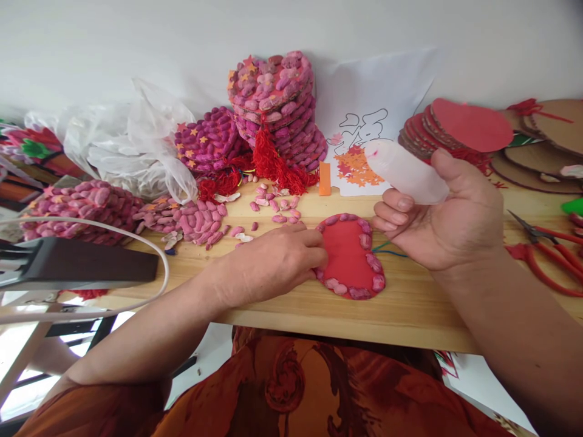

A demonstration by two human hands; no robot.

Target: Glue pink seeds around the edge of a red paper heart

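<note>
A red heart-shaped card (pixel 346 258) lies on the wooden table (pixel 410 309), its rim lined with pink-dyed shells. My left hand (pixel 273 261) rests on the card's left edge, fingers curled and pressed together at the rim; what they pinch is hidden. My right hand (pixel 444 212) is raised just right of the card and wraps a translucent white glue bottle (pixel 405 171), tip pointing up-left.
Loose pink shells (pixel 200 221) are scattered left of the card. Stacks of finished shell hearts with red tassels (pixel 273 109) stand behind. Red card discs (pixel 455 130), red-handled scissors (pixel 546 252), plastic bags (pixel 132 145) and a dark device with a white cable (pixel 77 264) crowd the sides.
</note>
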